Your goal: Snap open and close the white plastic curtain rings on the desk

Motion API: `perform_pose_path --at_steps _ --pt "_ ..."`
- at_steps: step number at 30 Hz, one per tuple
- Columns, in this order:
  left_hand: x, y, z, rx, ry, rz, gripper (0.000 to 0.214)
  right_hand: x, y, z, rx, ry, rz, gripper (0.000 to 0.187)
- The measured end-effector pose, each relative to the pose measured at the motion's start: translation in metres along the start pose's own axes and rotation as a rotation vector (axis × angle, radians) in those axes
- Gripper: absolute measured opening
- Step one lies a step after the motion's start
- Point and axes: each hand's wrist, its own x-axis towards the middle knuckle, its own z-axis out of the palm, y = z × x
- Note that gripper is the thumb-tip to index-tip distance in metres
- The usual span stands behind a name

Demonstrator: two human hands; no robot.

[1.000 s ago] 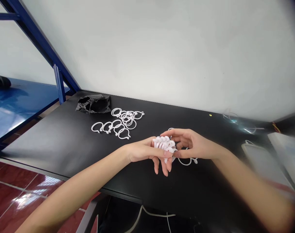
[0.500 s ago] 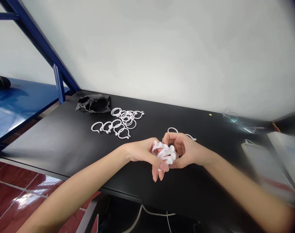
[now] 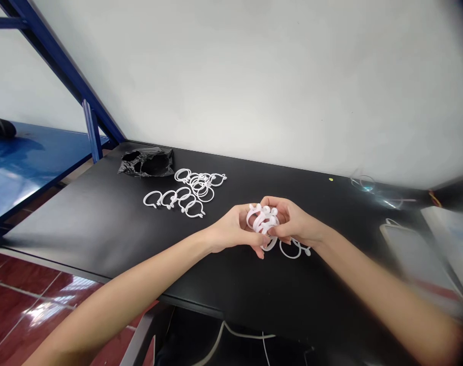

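Note:
Both hands are together above the black table, around a bunch of white plastic rings (image 3: 259, 221) with small knobbed ends. My left hand (image 3: 241, 229) is wrapped round the bunch from the left, thumb across its front. My right hand (image 3: 292, 221) closes on the same rings from the right, fingers behind and thumb in front. Part of the bunch is hidden by the fingers. Just below my right hand, a few loose white rings (image 3: 290, 249) lie on the table. Farther left is a spread of several more white rings (image 3: 195, 190), some overlapping.
A crumpled black plastic bag (image 3: 149, 162) lies open at the back left of the black table (image 3: 101, 213). Eyeglasses (image 3: 364, 183), a pale flat object (image 3: 414, 254) and a white box (image 3: 450, 236) are at the right. A blue metal frame (image 3: 63, 66) rises at left.
Both hands have moved up and slightly away with the bunch, which has turned in the fingers. Loose rings now show below my right hand; the left spread is unchanged.

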Motion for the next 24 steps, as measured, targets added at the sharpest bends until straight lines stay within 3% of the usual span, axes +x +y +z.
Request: perform_pose_path --at_steps 9,17,21,24 --pt "-0.003 -0.013 0.008 0.244 0.191 0.179 0.032 -0.006 -0.014 0.003 -0.208 0.109 -0.017 0.028" --pt "-0.004 -0.013 0.008 0.604 0.33 0.344 0.032 -0.013 -0.017 0.018 -0.299 0.156 -0.098 0.021" --pt "-0.004 -0.014 0.003 0.832 0.342 0.477 0.045 -0.014 -0.013 0.022 -0.25 0.178 -0.164 0.023" --pt "-0.005 -0.012 0.002 0.866 0.259 0.46 0.042 -0.015 -0.012 0.022 -0.214 0.171 -0.153 0.025"
